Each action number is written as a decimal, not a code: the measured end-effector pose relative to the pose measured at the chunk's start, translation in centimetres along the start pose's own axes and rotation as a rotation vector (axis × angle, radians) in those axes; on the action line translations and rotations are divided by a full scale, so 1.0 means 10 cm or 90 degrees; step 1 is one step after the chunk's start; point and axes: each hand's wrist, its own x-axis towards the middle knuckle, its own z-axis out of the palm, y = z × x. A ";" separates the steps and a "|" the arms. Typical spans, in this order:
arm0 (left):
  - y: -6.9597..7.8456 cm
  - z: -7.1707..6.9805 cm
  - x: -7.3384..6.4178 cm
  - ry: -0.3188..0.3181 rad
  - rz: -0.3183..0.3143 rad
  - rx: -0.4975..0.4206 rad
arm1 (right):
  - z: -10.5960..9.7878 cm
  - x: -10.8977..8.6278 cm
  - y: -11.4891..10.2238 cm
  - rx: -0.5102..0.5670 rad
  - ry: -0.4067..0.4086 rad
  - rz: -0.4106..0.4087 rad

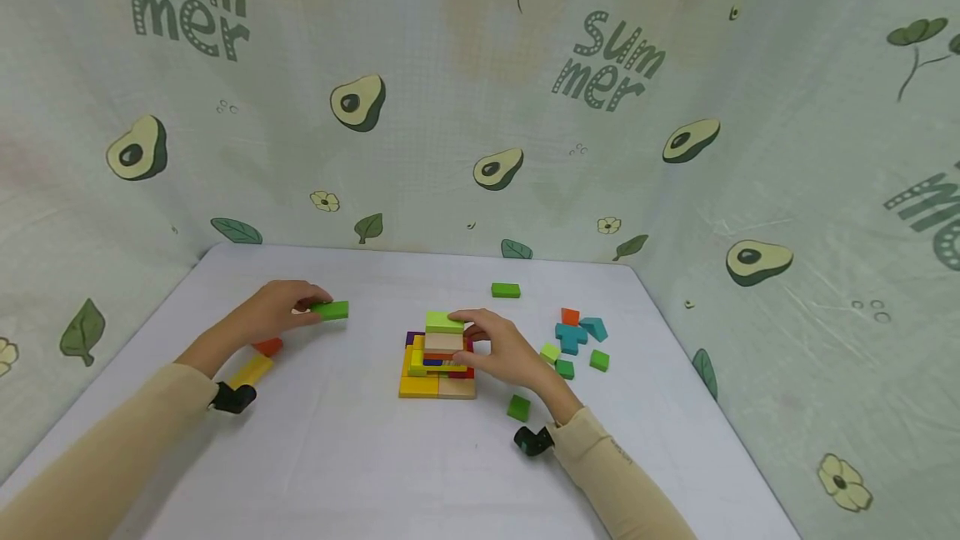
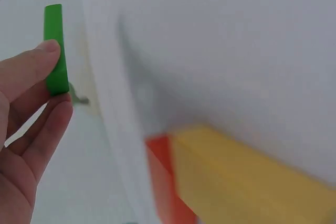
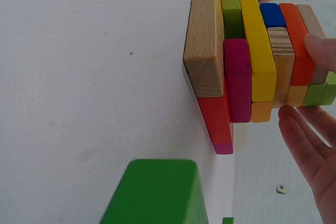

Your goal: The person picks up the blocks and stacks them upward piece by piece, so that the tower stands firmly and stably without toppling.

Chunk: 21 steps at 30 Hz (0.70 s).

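Observation:
My left hand (image 1: 277,312) pinches a green rectangular block (image 1: 336,310) between thumb and fingers, lifted left of the tower. That same green block (image 2: 53,22) stands on end in the left wrist view. A layered tower of colored wooden blocks (image 1: 420,387) rises mid-table, with a light green block (image 1: 442,322) on top. At its right side, my right hand (image 1: 512,352) holds the upper layers, thumb and fingers on different sides. In the right wrist view the thumb lies by the orange block (image 3: 296,61) and the fingers (image 3: 302,135) touch another side.
Right of the tower lie loose blocks: a teal one (image 1: 572,338), an orange one (image 1: 570,317), and several green ones. A green block (image 1: 506,291) lies behind; another green block (image 1: 518,407) lies near my right wrist. A yellow block (image 1: 251,372) and red-orange block (image 1: 267,347) are beneath my left forearm.

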 end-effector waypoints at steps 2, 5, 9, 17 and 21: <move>0.18 0.00 0.04 0.009 0.022 -0.004 | 0.00 0.00 0.00 0.000 -0.001 0.002; 0.44 0.01 0.08 0.023 0.058 -0.013 | 0.00 0.00 -0.01 -0.004 -0.003 0.009; 0.73 0.08 0.12 0.055 0.097 -0.018 | 0.00 0.00 -0.02 -0.011 -0.004 0.014; 1.26 0.20 0.17 0.086 0.145 -0.029 | 0.00 0.00 -0.02 -0.009 -0.005 0.008; 1.42 0.30 0.23 0.080 0.172 -0.043 | 0.00 0.00 -0.01 -0.004 -0.003 0.003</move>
